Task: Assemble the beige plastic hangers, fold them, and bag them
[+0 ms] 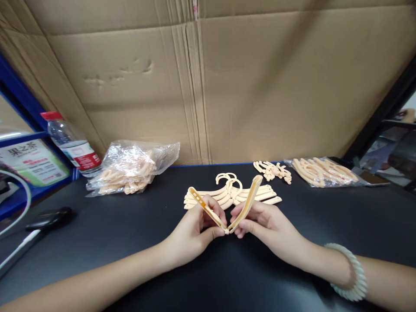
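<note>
My left hand (201,225) is closed around one cream plastic arm (208,208) of a folding clothes hanger, its hollow, slotted side showing. The other hanger arm (249,200) is gripped by my right hand (260,216), with the thumb near its lower end. Both arms slope up and outward in a V, and their lower ends meet at a small joint (227,231) between my thumbs. Whether the two ends are fastened there I cannot tell. Just behind my hands lies a stack of hangers (217,200) with their hooks pointing away from me.
Loose hanger hooks (273,170) lie behind the stack. Plastic bags of cream parts rest at back left (126,171) and back right (321,171). A red-capped bottle (73,145) leans at the left, near a black device (50,218) with a white cable. Cardboard (260,86) walls the back.
</note>
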A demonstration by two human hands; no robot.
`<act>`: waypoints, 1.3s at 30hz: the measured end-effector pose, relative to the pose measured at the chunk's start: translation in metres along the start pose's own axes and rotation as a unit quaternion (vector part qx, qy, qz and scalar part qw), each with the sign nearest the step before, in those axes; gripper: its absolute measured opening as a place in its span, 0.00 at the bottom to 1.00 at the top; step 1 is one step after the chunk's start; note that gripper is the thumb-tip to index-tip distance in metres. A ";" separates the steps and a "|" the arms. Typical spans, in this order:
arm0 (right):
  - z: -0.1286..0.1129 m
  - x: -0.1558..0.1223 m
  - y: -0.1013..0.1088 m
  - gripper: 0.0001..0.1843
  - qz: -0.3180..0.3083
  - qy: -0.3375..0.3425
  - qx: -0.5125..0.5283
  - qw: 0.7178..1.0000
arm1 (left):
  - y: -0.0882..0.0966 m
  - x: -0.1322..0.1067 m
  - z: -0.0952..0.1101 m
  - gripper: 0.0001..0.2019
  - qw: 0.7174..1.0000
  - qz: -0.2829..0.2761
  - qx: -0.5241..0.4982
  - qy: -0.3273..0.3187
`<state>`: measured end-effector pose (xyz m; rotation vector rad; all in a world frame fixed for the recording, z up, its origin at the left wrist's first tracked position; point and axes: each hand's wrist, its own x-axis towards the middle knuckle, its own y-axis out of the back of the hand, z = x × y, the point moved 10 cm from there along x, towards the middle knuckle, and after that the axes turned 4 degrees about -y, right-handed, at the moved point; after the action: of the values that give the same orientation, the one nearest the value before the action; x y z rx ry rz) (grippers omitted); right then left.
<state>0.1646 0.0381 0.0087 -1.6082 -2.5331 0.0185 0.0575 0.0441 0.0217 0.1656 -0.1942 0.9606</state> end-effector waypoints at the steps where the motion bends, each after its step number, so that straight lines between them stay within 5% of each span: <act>1: -0.001 -0.001 -0.001 0.13 -0.002 0.004 -0.003 1.000 | 0.000 0.000 0.000 0.13 1.000 -0.001 0.001 0.000; 22: 0.005 -0.001 -0.005 0.13 0.006 -0.037 -0.014 0.999 | 0.006 -0.004 -0.009 0.12 0.998 0.040 0.050 0.029; 39: 0.006 0.001 0.003 0.16 0.051 -0.041 -0.014 0.998 | 0.010 -0.002 -0.016 0.18 0.993 0.078 -0.027 0.081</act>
<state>0.1663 0.0402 0.0028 -1.7818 -2.5179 0.0618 0.0497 0.0519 0.0059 0.0231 -0.0848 1.1174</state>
